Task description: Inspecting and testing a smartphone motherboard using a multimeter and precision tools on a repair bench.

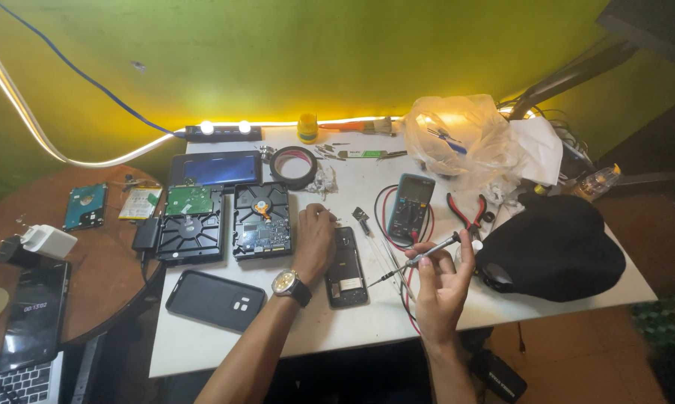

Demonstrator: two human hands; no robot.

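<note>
Just left of centre, two opened black hard drives lie side by side, with one black phone case below them. The left hand, wearing a wristwatch, lies fingers curled over the upper edge of the single opened black phone at the frame's centre; its fingertips are hidden. Right of it, the right hand pinches a slim silver-handled screwdriver between thumb and fingers, its tip above the white table. Farther up sits one grey multimeter.
</note>
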